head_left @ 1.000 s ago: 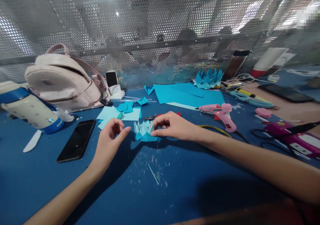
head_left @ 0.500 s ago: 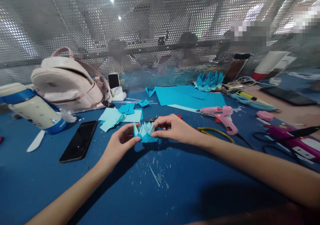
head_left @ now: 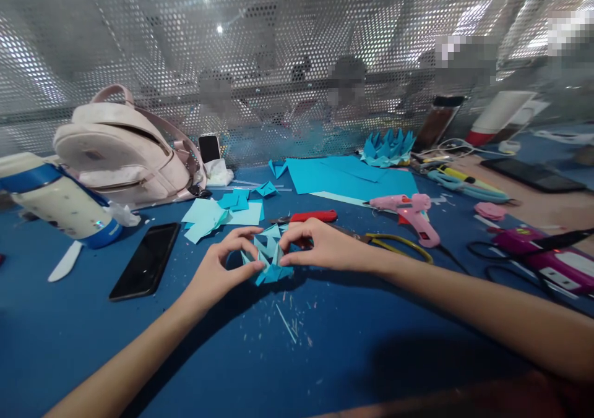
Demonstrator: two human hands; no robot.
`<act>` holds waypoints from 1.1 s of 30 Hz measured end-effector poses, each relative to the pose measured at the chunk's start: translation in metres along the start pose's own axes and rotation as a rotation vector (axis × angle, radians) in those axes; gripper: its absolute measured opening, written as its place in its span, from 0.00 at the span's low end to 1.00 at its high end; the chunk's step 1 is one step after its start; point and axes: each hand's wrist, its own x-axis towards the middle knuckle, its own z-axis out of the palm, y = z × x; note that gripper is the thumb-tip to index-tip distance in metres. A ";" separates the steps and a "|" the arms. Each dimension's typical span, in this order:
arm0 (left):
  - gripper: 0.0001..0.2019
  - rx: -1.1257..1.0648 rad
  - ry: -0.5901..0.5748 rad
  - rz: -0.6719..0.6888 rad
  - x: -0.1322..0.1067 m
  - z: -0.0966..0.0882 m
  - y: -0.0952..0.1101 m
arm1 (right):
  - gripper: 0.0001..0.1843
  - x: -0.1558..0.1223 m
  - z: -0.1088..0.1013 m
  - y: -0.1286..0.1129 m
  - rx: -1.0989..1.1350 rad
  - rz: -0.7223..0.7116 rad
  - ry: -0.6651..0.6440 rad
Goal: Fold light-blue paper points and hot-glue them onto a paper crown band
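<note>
A small folded blue paper piece point(head_left: 269, 258) with several points sits on the blue table point(head_left: 297, 350) in front of me. My left hand point(head_left: 221, 271) pinches its left side between thumb and forefinger. My right hand point(head_left: 319, 245) pinches its right side with curled fingers. The piece is tilted between the two hands, its points leaning away from me. Loose light-blue paper squares point(head_left: 218, 213) lie just behind it.
A black phone point(head_left: 145, 260) lies at the left, with a white-and-blue bottle point(head_left: 55, 203) and a pink backpack point(head_left: 121, 149) behind. A red cutter point(head_left: 312, 216), pink glue gun point(head_left: 411, 211), blue paper sheets point(head_left: 348, 175), a finished paper flower point(head_left: 387, 147) and scissors point(head_left: 466, 186) lie to the right. A perforated metal screen closes the back.
My left hand moved right from empty air and took hold of the paper piece's left side. Both hands now tilt the piece, which stood upright before.
</note>
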 end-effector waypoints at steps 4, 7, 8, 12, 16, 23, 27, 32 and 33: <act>0.08 0.008 -0.039 -0.026 0.000 0.002 0.000 | 0.05 -0.001 0.001 -0.003 0.000 -0.006 -0.039; 0.08 0.033 -0.029 -0.029 0.000 0.003 0.002 | 0.05 -0.001 0.002 -0.002 0.011 -0.008 -0.039; 0.08 0.045 -0.025 -0.030 -0.001 0.003 0.002 | 0.06 -0.001 0.002 -0.002 0.017 -0.007 -0.043; 0.07 0.150 -0.015 0.011 -0.003 0.004 0.006 | 0.06 -0.001 0.003 -0.002 0.004 -0.010 -0.059; 0.02 0.428 0.005 0.211 -0.008 0.004 0.012 | 0.06 -0.002 0.004 -0.005 -0.143 -0.084 0.011; 0.04 0.752 0.228 0.531 -0.014 0.005 0.013 | 0.06 -0.011 0.009 -0.004 -0.641 -0.563 0.219; 0.08 0.940 0.409 0.747 -0.019 0.005 0.009 | 0.06 -0.017 0.012 -0.007 -0.948 -0.725 0.386; 0.09 1.110 0.520 0.956 -0.023 0.005 0.010 | 0.05 -0.020 0.010 -0.010 -1.097 -0.831 0.433; 0.10 1.142 0.520 0.995 -0.024 0.005 0.010 | 0.06 -0.020 0.010 -0.010 -1.118 -0.851 0.439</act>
